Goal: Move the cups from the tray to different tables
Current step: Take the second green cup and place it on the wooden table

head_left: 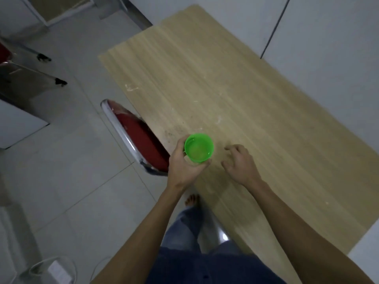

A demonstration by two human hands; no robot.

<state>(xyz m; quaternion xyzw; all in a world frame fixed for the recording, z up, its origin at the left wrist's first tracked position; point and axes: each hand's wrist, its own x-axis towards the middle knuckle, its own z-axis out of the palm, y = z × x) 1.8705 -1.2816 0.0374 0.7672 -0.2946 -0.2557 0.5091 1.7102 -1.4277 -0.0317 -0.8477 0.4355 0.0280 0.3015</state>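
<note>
A bright green plastic cup (199, 148) stands upright with its mouth facing up, over the near left edge of a light wooden table (235, 95). My left hand (184, 165) is wrapped around the cup's side from the left and below. Whether the cup's base touches the tabletop I cannot tell. My right hand (240, 163) hovers over the table just right of the cup, fingers spread and curled, holding nothing. No tray is in view.
A red chair with a chrome frame (137, 138) is tucked against the table's left edge, close to my left hand. More chair legs (41, 58) stand at the far left on the tiled floor. A white wall borders the table on the right. A white cable lies on the floor at bottom left.
</note>
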